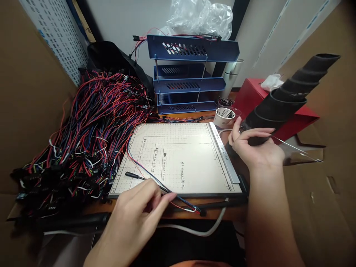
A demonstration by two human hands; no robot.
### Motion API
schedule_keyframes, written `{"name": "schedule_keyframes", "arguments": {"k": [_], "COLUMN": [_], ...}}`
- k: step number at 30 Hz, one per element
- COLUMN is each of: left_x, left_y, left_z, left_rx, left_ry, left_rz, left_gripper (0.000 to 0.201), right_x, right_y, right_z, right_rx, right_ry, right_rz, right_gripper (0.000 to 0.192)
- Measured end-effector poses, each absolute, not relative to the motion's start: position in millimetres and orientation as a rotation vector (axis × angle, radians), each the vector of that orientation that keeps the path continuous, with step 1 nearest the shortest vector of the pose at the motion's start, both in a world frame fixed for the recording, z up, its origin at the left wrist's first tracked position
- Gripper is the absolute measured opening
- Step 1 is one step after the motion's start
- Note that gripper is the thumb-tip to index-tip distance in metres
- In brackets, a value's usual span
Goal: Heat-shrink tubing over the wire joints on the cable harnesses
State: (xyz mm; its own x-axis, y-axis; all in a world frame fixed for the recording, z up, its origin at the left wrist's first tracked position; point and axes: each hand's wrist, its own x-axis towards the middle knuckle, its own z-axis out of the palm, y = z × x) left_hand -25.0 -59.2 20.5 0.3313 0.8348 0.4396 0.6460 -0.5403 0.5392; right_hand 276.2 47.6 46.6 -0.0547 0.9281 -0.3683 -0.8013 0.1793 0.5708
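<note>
"Hands first; holding what?"

"My left hand (139, 209), lower centre, pinches a wire bundle (191, 206), probably to keep its strands together by the paper cutter (194, 163); my right hand (257, 150), centre right, is half-open by the black tube (278, 107); whether it grips, I can't tell."

"And the wire heap (102, 107)?"

"Left of frame, beside the cutter; likely for easy reach."

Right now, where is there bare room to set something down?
The cutting board is bare between the wires in the left hand and the silver strip. Crowded: wire heap along its left, rack beyond, cup by the far right corner.
</note>
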Motion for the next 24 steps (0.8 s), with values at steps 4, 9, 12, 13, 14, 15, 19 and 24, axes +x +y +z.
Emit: {"name": "schedule_keyframes", "arguments": {"k": [4, 9, 12, 13, 14, 15, 19, 24], "left_x": [-29, -17, -13, -12, -10, -9, -1, 7], "left_y": [-54, -45, -38, -35, -31, -28, -16, -9], "left_z": [18, 0, -8, -8, -8, -7, 7, 26], "left_rx": [2.518, 2.586, 2.576, 2.570, 2.553, 2.520, 2.286, 2.123], "left_ry": [1.076, 1.027, 0.976, 0.960, 0.943, 0.930, 0.972, 0.912], "left_rz": [0.734, 0.677, 0.839, 0.898, 0.955, 1.003, 1.184, 1.295], "left_gripper": [0.034, 0.023, 0.018, 0.018, 0.018, 0.018, 0.013, 0.015], "right_x": [275, 279, 275, 272, 268, 263, 235, 210], "right_y": [48, 45, 39, 34, 28, 20, -16, -35], "right_z": [39, 31, 36, 39, 41, 42, 39, 31], "right_rx": [0.284, 0.459, 0.308, 0.190, 0.035, -0.156, -0.863, -1.126], "right_ry": [0.834, 0.934, 0.810, 0.718, 0.568, 0.362, -0.943, -1.678], "right_rz": [1.412, 1.449, 1.432, 1.457, 1.504, 1.543, 1.377, 0.727], "right_gripper": [0.074, 0.081, 0.074, 0.068, 0.065, 0.067, 0.058, 0.022]}}
